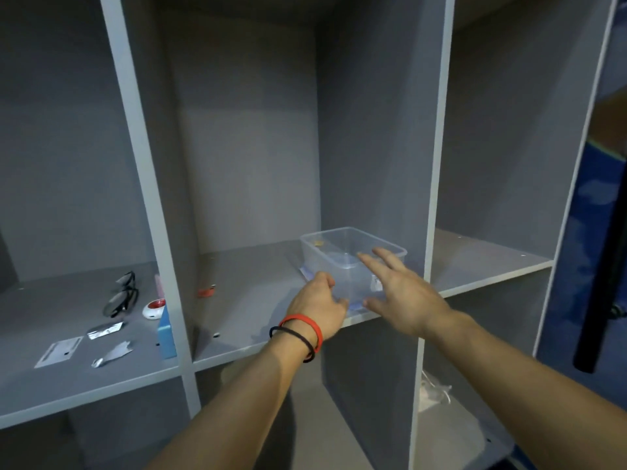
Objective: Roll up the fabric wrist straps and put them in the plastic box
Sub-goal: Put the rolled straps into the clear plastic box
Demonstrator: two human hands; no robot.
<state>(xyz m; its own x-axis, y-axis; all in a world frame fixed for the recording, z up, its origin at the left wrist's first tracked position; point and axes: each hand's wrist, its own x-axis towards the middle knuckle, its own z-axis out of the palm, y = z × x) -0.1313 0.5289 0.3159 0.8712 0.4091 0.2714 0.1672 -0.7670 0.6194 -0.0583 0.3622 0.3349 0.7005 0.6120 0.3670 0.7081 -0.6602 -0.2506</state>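
clear plastic box [332, 252] sits on grey shelf [258, 300], btwn both hands. l hand [319, 300] fingers curled at its near-left corner, can't tell if gripping. r hand [400, 293] fingers spread, released, over near-right wall.

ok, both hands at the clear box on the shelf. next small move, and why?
Probably close the right hand onto the near right wall of the clear plastic box. Its fingers are spread and hold nothing, while the fingers of the left hand curl at the near left corner; whether they grip is unclear. A two-sided hold seems needed before drawing the box off the shelf.
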